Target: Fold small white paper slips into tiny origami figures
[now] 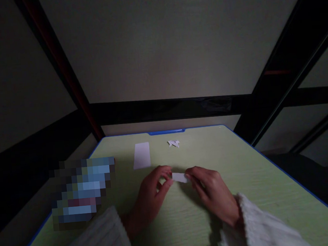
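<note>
White knitted sleeves [99,239] fill the bottom of my view, one on each forearm, and past them both hands meet over the pale green table [259,191]. Between them is the small paper piece [180,177], a narrow white slip held just above the table top, a little ahead of the wrists and near the middle. The left hand [151,195] has its grip pinched on the left end of the slip, thumb against forefinger, the other fingers curled under. The right hand [213,195] pinches the right end the same way, its fingertips closed on the edge. Farther off lie a white sheet [141,155], flat and well apart from the hands, and a small folded paper shape [174,143] near the far edge, close to a blue tab [166,132] on the rim. A blurred patch [82,193] covers something to the left; I cannot tell what. The light is poor, so I judge that a crease could easily land crooked. With the slip so small and held only at its ends, uneven pulling could tear it, or it could slip out of one pinch and drop.
</note>
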Available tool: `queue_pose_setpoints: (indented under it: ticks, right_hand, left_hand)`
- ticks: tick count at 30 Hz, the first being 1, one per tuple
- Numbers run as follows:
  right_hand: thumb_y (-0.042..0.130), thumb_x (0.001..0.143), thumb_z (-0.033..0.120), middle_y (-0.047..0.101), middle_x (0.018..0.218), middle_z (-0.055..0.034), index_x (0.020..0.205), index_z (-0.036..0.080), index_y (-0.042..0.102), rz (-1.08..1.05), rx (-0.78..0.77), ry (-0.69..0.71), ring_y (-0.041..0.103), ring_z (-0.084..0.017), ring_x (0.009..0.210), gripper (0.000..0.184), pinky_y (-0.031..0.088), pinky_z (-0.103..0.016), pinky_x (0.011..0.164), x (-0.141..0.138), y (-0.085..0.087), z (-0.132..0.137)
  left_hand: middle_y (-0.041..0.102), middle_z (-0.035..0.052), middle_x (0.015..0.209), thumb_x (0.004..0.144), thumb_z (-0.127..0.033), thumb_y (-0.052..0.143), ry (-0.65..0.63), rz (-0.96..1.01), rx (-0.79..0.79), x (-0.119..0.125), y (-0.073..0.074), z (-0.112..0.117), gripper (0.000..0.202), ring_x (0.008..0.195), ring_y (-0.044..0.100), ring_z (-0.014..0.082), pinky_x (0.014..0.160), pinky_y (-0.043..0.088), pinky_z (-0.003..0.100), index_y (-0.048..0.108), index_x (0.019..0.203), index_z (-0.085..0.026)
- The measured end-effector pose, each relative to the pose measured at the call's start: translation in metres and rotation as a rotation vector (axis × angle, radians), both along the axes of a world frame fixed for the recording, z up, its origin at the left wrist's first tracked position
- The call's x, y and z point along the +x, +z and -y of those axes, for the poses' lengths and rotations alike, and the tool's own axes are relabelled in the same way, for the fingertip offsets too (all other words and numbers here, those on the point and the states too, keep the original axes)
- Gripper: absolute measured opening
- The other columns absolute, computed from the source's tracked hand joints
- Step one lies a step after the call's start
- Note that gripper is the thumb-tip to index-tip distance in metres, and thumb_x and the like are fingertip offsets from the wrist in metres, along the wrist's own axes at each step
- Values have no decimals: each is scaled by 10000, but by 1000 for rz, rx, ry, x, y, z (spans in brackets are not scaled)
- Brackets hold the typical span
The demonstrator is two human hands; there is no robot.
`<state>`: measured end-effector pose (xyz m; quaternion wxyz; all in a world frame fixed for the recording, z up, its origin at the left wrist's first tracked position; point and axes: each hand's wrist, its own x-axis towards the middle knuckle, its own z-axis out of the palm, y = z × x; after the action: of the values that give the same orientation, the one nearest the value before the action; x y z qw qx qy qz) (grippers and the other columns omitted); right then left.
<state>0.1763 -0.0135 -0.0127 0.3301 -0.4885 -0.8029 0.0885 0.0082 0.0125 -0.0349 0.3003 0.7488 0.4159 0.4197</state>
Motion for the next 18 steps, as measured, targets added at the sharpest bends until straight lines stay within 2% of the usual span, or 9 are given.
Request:
queue_pose_setpoints:
  ticks: [3, 6, 13, 18]
  right_hand:
    - [355, 803, 143, 559, 645, -20, 761, 163, 529, -1, -66, 46, 502, -115, 579, 180, 352, -207, 543, -4, -5, -1]
    - [349, 804, 132, 567, 679, -23, 778, 165, 529, 40, -110, 85, 509, -117, 610, 184, 351, -206, 556, -3, -7, -2]
    - [364, 790, 127, 529, 638, -20, 700, 162, 505, 211, -31, 91, 454, -129, 610, 172, 314, -224, 566, -13, -9, 0]
    - [380, 763, 119, 520, 609, -20, 673, 164, 500, 294, 40, 11, 425, -143, 616, 156, 273, -253, 576, -14, -6, -1]
  left_hand:
    - [570, 17, 686, 761, -163, 419, -59, -168, 172, 1, -2, 2, 134, 665, 512, 125, 615, 399, 228, 550, 734, -164]
    - [550, 18, 643, 772, -144, 404, -31, -255, 283, 0, -3, 0, 168, 654, 489, 129, 622, 386, 240, 536, 671, -158]
    - [535, 18, 616, 792, -147, 385, -94, -362, 364, 3, -6, 1, 202, 629, 462, 128, 604, 373, 241, 518, 640, -156]
    - [503, 11, 566, 793, -135, 372, -15, -327, 367, 2, -5, 3, 234, 600, 439, 128, 558, 357, 239, 490, 592, -158]
